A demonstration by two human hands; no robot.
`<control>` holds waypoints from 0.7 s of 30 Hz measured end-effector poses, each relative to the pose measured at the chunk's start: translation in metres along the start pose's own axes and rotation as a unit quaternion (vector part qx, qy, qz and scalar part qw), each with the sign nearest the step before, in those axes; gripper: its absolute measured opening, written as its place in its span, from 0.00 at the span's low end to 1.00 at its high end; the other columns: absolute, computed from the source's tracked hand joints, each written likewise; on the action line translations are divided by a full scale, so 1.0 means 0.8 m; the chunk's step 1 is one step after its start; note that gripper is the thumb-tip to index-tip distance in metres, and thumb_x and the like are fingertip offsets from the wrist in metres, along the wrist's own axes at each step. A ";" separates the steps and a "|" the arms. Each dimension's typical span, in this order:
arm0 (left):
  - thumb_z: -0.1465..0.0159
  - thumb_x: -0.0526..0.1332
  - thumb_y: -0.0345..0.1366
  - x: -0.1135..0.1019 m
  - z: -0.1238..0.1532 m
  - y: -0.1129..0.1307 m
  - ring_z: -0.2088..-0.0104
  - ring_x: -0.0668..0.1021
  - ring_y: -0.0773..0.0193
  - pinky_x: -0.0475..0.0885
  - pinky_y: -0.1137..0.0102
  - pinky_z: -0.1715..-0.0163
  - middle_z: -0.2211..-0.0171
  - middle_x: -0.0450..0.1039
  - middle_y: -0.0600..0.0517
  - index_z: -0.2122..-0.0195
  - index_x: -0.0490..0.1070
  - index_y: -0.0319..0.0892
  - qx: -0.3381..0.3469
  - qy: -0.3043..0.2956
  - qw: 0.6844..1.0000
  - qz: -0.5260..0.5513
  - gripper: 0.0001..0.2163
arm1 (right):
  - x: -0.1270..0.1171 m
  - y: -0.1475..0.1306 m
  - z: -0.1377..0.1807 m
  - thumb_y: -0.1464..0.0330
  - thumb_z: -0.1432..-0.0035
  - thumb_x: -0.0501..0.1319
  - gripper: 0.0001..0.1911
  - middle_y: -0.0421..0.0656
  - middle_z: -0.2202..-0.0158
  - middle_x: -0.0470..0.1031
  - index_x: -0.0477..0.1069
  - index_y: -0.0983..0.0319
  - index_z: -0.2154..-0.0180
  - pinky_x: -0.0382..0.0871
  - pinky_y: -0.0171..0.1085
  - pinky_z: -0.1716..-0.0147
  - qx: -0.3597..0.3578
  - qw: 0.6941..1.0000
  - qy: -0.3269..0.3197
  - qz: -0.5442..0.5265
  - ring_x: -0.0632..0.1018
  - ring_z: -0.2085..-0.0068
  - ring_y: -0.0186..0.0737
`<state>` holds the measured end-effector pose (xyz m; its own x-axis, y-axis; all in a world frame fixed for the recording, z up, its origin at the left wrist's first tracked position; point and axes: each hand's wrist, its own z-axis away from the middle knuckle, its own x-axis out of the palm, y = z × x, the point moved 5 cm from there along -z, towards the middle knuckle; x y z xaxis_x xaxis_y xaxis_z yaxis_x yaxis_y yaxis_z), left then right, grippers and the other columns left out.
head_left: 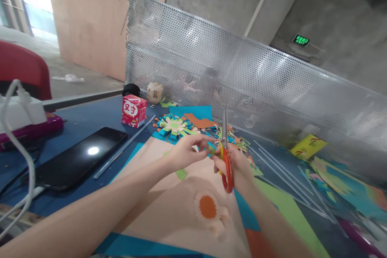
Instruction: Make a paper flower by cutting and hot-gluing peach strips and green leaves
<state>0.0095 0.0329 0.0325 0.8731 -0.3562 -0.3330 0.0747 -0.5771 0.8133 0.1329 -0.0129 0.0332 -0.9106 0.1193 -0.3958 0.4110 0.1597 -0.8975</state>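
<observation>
My right hand is closed around a pair of scissors with red and yellow handles, the blades pointing up and away. Close to it, my left hand reaches in with its fingers bent toward a small green paper piece between the two hands. Both hands are over a large pale peach sheet. On that sheet lie a green paper strip and an orange toothed paper disc on a peach backing. Behind my left hand is a layered paper flower in blue, cream and green.
Paper scraps lie along the perforated metal divider. To the left are a black phone, a pink box and a white cable. Clear thin sticks and coloured sheets lie at the right.
</observation>
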 end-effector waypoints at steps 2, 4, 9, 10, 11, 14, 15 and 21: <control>0.48 0.57 0.30 0.003 0.001 0.002 0.74 0.71 0.71 0.65 0.77 0.75 0.76 0.69 0.55 0.62 0.69 0.40 -0.014 -0.003 0.999 0.044 0.11 | -0.001 -0.003 0.003 0.68 0.57 0.60 0.10 0.31 0.83 0.62 0.58 0.60 0.73 0.62 0.30 0.82 -0.009 1.000 0.016 -0.003 0.67 0.84 0.28; 0.48 0.59 0.33 0.009 0.003 0.001 0.76 0.70 0.72 0.65 0.77 0.77 0.77 0.68 0.55 0.64 0.67 0.38 -0.057 -0.001 0.993 0.107 0.10 | -0.002 -0.004 0.007 0.69 0.57 0.59 0.09 0.30 0.84 0.61 0.58 0.60 0.74 0.60 0.30 0.83 -0.015 0.999 0.031 -0.005 0.64 0.85 0.28; 0.47 0.59 0.37 0.033 0.010 -0.010 0.80 0.67 0.73 0.63 0.77 0.82 0.78 0.68 0.54 0.73 0.65 0.38 -0.137 -0.016 0.965 0.222 0.07 | -0.003 -0.002 0.018 0.70 0.57 0.60 0.08 0.34 0.80 0.65 0.60 0.59 0.74 0.62 0.31 0.80 -0.068 0.996 0.060 -0.019 0.67 0.81 0.30; 0.47 0.59 0.37 0.035 0.011 -0.012 0.80 0.67 0.73 0.63 0.77 0.82 0.78 0.68 0.54 0.73 0.66 0.38 -0.141 -0.015 0.965 0.220 0.07 | -0.003 0.000 0.019 0.69 0.57 0.61 0.09 0.35 0.78 0.67 0.60 0.59 0.73 0.63 0.31 0.79 -0.067 0.996 0.061 -0.025 0.68 0.80 0.30; 0.47 0.59 0.37 0.036 0.011 -0.013 0.79 0.68 0.73 0.63 0.77 0.81 0.78 0.68 0.54 0.73 0.66 0.38 -0.145 -0.012 0.966 0.215 0.07 | -0.003 0.003 0.020 0.69 0.57 0.61 0.09 0.36 0.76 0.68 0.60 0.60 0.73 0.63 0.31 0.79 -0.059 0.996 0.061 -0.032 0.69 0.79 0.31; 0.47 0.59 0.37 0.029 0.010 -0.010 0.78 0.67 0.73 0.64 0.77 0.81 0.77 0.66 0.55 0.73 0.66 0.38 -0.144 0.026 0.968 0.206 0.07 | -0.002 0.009 0.024 0.67 0.57 0.61 0.10 0.38 0.75 0.69 0.61 0.60 0.72 0.66 0.33 0.78 -0.034 0.997 0.049 -0.042 0.71 0.78 0.33; 0.47 0.59 0.36 0.024 0.010 -0.007 0.78 0.67 0.73 0.64 0.78 0.81 0.77 0.65 0.56 0.73 0.65 0.38 -0.142 0.047 0.967 0.206 0.06 | -0.002 0.009 0.026 0.67 0.56 0.61 0.09 0.39 0.74 0.69 0.62 0.60 0.71 0.66 0.33 0.77 -0.037 0.997 0.048 -0.041 0.71 0.77 0.33; 0.45 0.57 0.42 0.020 0.014 0.008 0.75 0.69 0.72 0.63 0.79 0.83 0.73 0.66 0.54 0.72 0.64 0.39 -0.205 0.054 0.943 0.258 0.10 | -0.011 0.002 0.036 0.68 0.52 0.59 0.05 0.37 0.76 0.67 0.62 0.60 0.71 0.66 0.33 0.77 -0.071 0.995 0.067 0.001 0.70 0.77 0.32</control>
<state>0.0187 0.0152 0.0270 0.8865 -0.4222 0.1895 -0.2123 -0.0072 0.9772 0.1406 -0.0418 0.0299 -0.8996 0.2477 -0.3597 0.4238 0.2960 -0.8560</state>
